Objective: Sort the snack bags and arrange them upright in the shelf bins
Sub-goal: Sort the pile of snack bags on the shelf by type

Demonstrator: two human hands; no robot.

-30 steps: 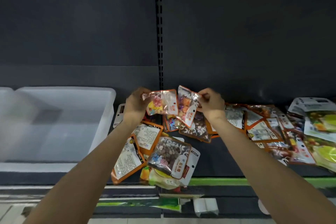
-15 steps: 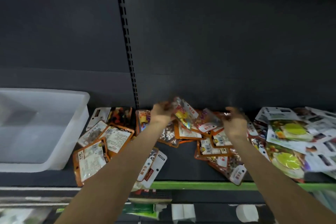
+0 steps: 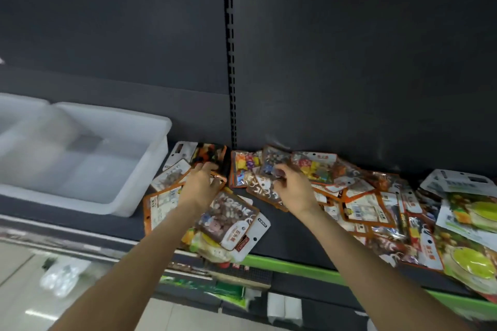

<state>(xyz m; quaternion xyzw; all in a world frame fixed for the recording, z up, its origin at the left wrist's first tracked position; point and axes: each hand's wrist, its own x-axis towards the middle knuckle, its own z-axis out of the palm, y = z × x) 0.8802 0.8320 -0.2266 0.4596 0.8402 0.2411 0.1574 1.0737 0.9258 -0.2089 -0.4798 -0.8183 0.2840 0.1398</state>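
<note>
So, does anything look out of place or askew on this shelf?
Yes. The snack bags lie flat in an overlapping heap, none upright, and the white bin holds none. One bag juts past the shelf's front edge and could slip off.

Dim, motion-blurred wide-angle view; glare glints off the snack bags (image 3: 317, 169).

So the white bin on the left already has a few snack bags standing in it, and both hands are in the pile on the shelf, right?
Not quite. The head view shows the white bin holding no snack bags; they all lie on the shelf. The left hand and right hand are indeed in the pile.
</note>
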